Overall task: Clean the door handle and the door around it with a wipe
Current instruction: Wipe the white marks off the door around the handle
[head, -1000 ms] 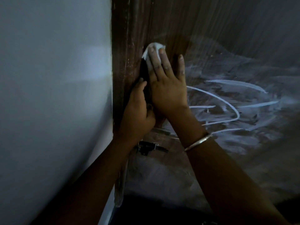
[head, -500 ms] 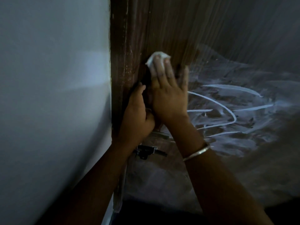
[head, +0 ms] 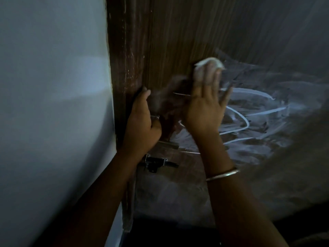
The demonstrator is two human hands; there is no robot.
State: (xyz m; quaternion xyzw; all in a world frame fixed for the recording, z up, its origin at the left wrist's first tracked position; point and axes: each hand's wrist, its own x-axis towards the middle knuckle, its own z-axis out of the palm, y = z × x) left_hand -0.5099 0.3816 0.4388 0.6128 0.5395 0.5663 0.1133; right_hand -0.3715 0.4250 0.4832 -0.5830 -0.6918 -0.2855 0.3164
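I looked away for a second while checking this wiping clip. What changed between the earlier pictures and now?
The right hand slid the wipe rightward, away from the door's edge and onto the open door panel; it is motion-blurred. Nothing was let go. The left hand stays gripping the door edge, the latch below is unchanged, and the white streaks remain.

You will find no readable text, label, brand, number or sign anywhere here. The door (head: 178, 41) beyond your right hand (head: 204, 111) carries only pale looping scrawls (head: 252, 113), which form no legible letters, and the dim, blurred light obscures finer marks.
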